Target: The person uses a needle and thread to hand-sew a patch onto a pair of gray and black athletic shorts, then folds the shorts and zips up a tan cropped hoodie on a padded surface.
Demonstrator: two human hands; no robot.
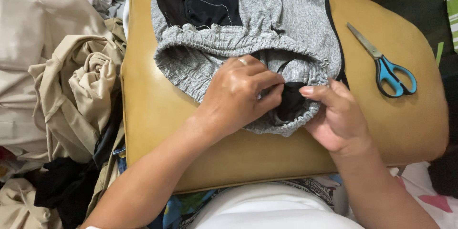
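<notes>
A grey knit garment (286, 24) with black panels and an elastic waistband lies on a tan padded board (157, 114) across my lap. My left hand (236, 95), with a ring on one finger, rests on the waistband and pinches the fabric near a small black tag (291, 100) inside the waist opening. My right hand (334, 114) grips the waistband edge beside that tag, thumb on top. Both hands meet at the black piece.
Blue-handled scissors (386, 67) lie shut on the board's right side. A heap of beige and grey clothes (62, 81) is piled at the left, with a black cloth (62, 186) below it. Patterned fabric (429, 200) shows at the bottom right.
</notes>
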